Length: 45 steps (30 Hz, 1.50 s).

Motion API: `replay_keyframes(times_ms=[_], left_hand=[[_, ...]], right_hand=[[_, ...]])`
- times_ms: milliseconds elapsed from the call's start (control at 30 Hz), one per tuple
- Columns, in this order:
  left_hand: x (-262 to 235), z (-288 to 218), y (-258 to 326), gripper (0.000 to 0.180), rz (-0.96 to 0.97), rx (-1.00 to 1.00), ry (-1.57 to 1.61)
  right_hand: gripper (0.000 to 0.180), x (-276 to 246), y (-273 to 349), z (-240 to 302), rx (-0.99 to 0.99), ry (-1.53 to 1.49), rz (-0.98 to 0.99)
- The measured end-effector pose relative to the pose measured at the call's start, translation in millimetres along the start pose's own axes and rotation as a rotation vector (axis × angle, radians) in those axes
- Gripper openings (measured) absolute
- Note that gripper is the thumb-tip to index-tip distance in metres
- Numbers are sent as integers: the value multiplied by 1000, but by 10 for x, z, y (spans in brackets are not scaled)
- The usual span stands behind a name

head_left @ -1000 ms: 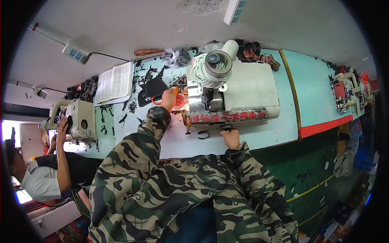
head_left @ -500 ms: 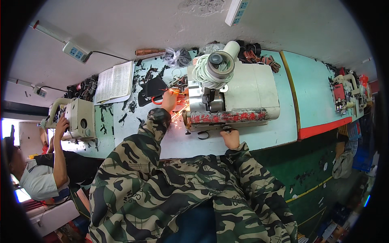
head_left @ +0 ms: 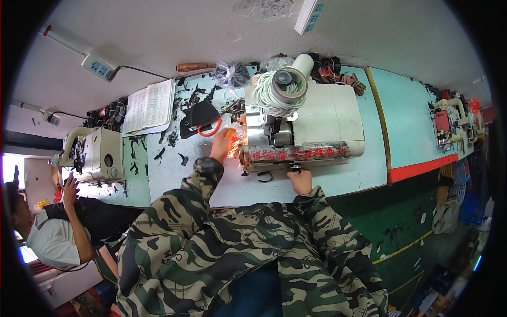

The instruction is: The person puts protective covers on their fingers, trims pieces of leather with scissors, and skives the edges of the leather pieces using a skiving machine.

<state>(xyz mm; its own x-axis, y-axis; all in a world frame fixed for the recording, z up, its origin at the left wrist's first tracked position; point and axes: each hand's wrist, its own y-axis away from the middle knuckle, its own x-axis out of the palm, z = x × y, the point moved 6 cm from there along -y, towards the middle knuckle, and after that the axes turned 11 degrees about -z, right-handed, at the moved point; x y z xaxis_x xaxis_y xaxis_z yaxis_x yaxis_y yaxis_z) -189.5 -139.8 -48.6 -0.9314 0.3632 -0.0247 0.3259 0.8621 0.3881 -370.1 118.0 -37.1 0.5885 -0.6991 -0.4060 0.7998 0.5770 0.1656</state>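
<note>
A cream bench machine (head_left: 330, 116) stands before me, with a metal cover at its left end and red lettering along its front. My left hand (head_left: 222, 144) is at that left end, fingers closed; whatever they hold is hidden. Orange sparks (head_left: 235, 146) fly beside the fingertips. My right hand (head_left: 301, 182) is closed on a dark knob (head_left: 296, 168) below the machine's front edge. An orange-red scissors-like handle loop (head_left: 209, 128) lies just beyond my left hand, by a black flat piece (head_left: 203, 115).
White cord (head_left: 274, 98) is coiled around the machine's lamp. An open notebook (head_left: 150, 107) and black scraps (head_left: 172, 139) lie to the left. A curved black strip (head_left: 265, 177) is near the front. At far left, a co-worker (head_left: 58, 232) sits by another machine (head_left: 100, 153).
My left hand has come slightly nearer to me, uncovering more of the orange-red loop. The sparks have shrunk into a tighter patch. My right hand stays at the knob. The co-worker's hand has dropped lower.
</note>
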Motion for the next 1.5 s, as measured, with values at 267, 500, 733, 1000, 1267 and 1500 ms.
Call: replay_keyframes(times_ms=[267,500,733,1000,1267,1500], left_hand=[[-69,222,927,23,116,-255,-114],[-9,308,1174,22,165,-334,-106],[1,227,1308,25,195,-465,17],[104,232,1359,27,317,-449,67],[116,220,1350,25,338,-458,50],[120,187,1364,24,338,-459,30]], right_hand=[[28,-48,-4,44,109,83,14],[28,-44,-2,14,153,91,36],[28,-34,-17,-38,70,56,-12],[29,-14,-25,-96,89,28,-22],[29,-15,-25,-113,60,106,-23],[35,-26,-19,-20,92,84,6]])
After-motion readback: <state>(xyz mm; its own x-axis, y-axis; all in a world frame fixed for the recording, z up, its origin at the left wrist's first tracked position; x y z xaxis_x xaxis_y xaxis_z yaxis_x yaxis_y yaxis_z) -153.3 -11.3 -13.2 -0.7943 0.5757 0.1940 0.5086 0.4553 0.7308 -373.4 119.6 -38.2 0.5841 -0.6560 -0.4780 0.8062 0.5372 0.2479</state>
